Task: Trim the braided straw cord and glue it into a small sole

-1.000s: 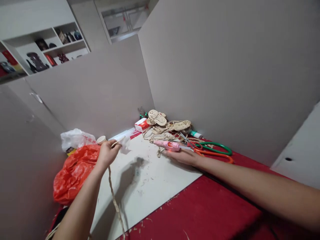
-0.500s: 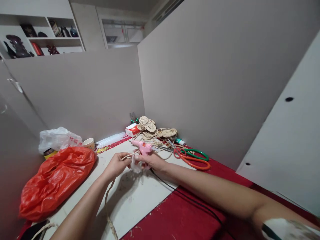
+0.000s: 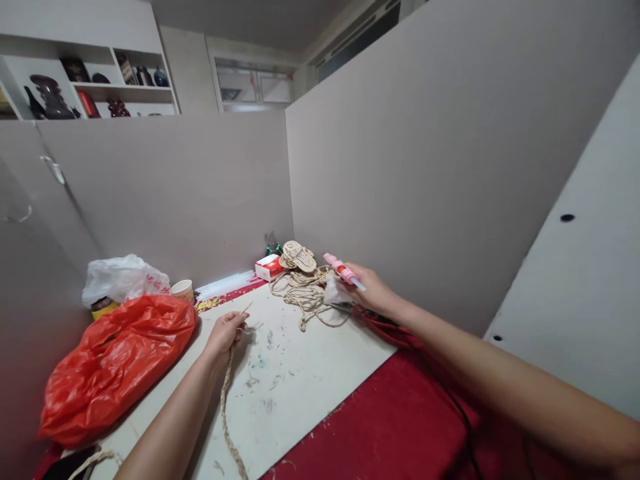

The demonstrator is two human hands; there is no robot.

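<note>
Pinched in my left hand (image 3: 227, 332) is the end of a braided straw cord (image 3: 226, 400), its tip poking out past the fingers and its length hanging toward the board's near edge. My right hand (image 3: 369, 288) grips a pink hot glue gun (image 3: 341, 268), along with a crumpled white tissue (image 3: 336, 291). A clear glue stick sticks out of the gun's back. The gun is held above the right side of the white board (image 3: 280, 393), near a heap of loose straw cord (image 3: 310, 300) and coiled woven straw pieces (image 3: 299, 256).
A red plastic bag (image 3: 120, 360) fills the left side, with a white plastic bag (image 3: 125, 277) and a paper cup (image 3: 183, 291) behind it. Glue sticks (image 3: 227, 285) and a red-and-white box (image 3: 269, 267) lie at the back. Grey panels (image 3: 425, 167) enclose the table; a black cable (image 3: 457, 407) trails right.
My right hand has moved right with the glue gun and tissue, away from my left hand. My left hand still holds the cord. The scissors are now mostly hidden behind my right hand.
</note>
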